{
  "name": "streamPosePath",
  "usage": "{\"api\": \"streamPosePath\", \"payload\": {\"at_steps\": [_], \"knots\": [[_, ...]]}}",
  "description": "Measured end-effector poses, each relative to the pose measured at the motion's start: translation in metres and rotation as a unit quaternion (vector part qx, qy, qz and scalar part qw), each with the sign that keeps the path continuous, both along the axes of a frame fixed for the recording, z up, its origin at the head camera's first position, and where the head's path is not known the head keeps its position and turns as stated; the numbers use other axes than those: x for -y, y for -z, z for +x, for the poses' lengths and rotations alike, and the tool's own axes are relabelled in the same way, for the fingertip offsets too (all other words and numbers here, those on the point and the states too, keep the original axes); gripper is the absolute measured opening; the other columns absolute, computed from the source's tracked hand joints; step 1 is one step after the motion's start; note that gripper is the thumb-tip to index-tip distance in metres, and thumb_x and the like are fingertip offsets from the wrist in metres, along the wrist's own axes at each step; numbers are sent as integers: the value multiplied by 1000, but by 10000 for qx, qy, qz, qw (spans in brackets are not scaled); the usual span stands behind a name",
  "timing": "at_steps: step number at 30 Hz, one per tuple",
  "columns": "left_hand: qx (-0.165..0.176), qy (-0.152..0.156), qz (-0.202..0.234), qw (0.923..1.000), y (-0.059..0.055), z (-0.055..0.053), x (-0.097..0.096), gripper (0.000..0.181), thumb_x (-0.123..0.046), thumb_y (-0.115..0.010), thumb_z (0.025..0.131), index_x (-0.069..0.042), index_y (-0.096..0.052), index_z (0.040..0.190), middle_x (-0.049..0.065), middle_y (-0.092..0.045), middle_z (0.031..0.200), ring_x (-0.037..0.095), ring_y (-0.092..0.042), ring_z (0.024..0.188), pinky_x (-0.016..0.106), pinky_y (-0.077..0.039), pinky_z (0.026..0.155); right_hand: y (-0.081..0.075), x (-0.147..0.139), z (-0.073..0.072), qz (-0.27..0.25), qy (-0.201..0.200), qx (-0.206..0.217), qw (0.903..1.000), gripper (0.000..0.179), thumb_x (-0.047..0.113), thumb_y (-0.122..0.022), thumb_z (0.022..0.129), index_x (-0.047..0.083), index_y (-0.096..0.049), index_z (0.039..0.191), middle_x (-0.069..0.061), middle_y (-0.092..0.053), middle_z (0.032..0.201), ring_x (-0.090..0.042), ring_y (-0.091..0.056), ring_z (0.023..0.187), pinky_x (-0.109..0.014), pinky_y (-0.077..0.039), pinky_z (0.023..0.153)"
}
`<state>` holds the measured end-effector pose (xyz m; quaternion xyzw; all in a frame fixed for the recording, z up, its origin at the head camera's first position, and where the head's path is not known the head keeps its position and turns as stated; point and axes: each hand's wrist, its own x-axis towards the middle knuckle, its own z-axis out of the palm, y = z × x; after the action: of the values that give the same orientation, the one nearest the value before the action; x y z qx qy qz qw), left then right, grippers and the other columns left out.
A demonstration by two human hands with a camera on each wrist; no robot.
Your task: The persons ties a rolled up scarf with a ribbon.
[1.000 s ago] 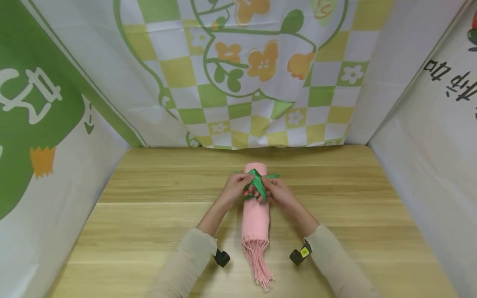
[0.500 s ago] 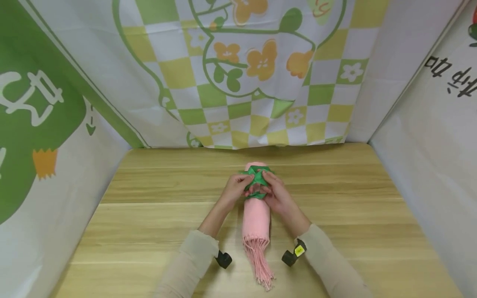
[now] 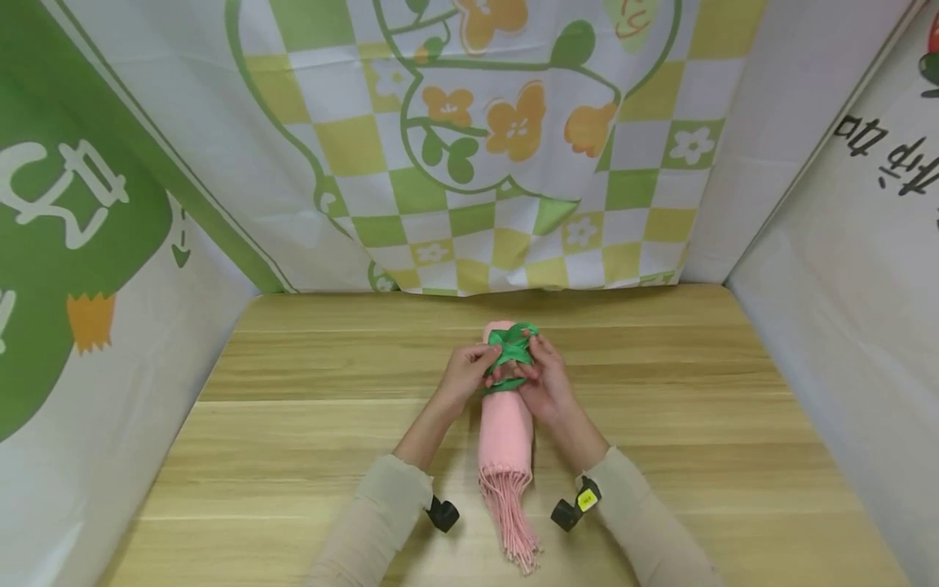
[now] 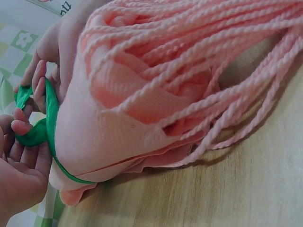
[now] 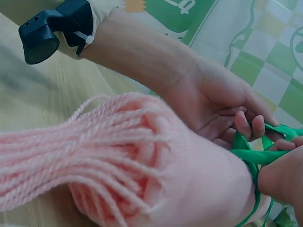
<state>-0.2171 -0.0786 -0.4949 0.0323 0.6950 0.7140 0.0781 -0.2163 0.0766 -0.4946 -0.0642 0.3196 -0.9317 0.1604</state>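
A rolled pink scarf (image 3: 506, 432) with a long twisted fringe (image 4: 189, 56) lies lengthwise on the table, fringe toward me. Around its far half runs a green ribbon (image 3: 511, 352), gathered in loops on top. My left hand (image 3: 464, 371) pinches the ribbon between thumb and index finger at the left. From the right, my right hand (image 3: 550, 381) pinches a ribbon loop at the upper right, its other fingers curled beneath. In the right wrist view, green strands cross between the left hand (image 5: 213, 101) and the right hand (image 5: 284, 179). How the strands pass under the fingers is hidden.
A wooden table (image 3: 308, 440) carries the scarf. A checkered flower-print cloth (image 3: 506, 236) hangs at its back edge, with printed panels at both sides. Black cameras, left (image 3: 443, 514) and right (image 3: 566, 514), sit under the wrists.
The ribbon end that hung down between the hands is now drawn into loops. My right hand has turned and its fingertips have shifted up and right with a loop. The left hand has barely moved.
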Motion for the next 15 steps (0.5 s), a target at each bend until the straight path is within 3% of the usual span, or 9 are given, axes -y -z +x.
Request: {"api": "streamPosePath", "payload": {"at_steps": [4, 7, 9, 11, 14, 15], "knots": [[68, -1, 177, 9998, 1, -1, 2, 35, -22, -54, 104, 0, -62, 78, -2, -55, 64, 7, -47, 56, 20, -43, 56, 5, -6, 2, 339, 47, -765, 9965, 18, 19, -47, 105, 19, -64, 99, 10, -53, 71, -4, -38, 58, -19, -39, 63], [189, -65, 416, 9989, 3, -2, 5, 34, -20, -53, 104, 2, -63, 79, -1, -55, 66, 7, -48, 56, 20, -43, 57, 9, -15, 1, 1078, 11, -1832, 9771, 19, 10, -53, 102, 21, -69, 100, 9, -57, 97, -5, -52, 85, -19, -46, 78], [264, -145, 511, 9982, 3, -4, 7, 33, -16, -53, 103, -1, -64, 76, -1, -55, 65, 7, -48, 56, 20, -42, 56, 11, -21, 0, 1957, 68, -2626, 9448, 21, 3, -55, 99, 19, -70, 98, 4, -55, 110, -8, -50, 104, -20, -47, 88], [301, -167, 525, 9980, 3, -4, 8, 32, -12, -52, 103, -5, -64, 73, -2, -55, 64, 7, -48, 56, 20, -41, 56, 10, -28, -2, 2960, 71, -3244, 8984, 19, -2, -56, 97, 10, -71, 97, -5, -56, 113, -12, -49, 114, -22, -48, 95], [359, -120, 434, 9983, 3, -5, 10, 29, -11, -51, 103, -3, -69, 82, -4, -55, 64, 6, -48, 57, 19, -42, 56, 9, -36, -5, 4227, -31, -3763, 8244, 13, -4, -59, 94, 0, -71, 98, -17, -65, 109, -14, -58, 107, -22, -51, 91], [348, -84, 413, 9985, 4, -5, 10, 29, -11, -51, 103, 0, -69, 84, -4, -55, 65, 6, -48, 58, 19, -43, 57, 8, -38, -6, 4405, -147, -3845, 8111, 13, -3, -59, 95, -3, -71, 100, -20, -67, 107, -14, -61, 104, -22, -53, 89]]}}
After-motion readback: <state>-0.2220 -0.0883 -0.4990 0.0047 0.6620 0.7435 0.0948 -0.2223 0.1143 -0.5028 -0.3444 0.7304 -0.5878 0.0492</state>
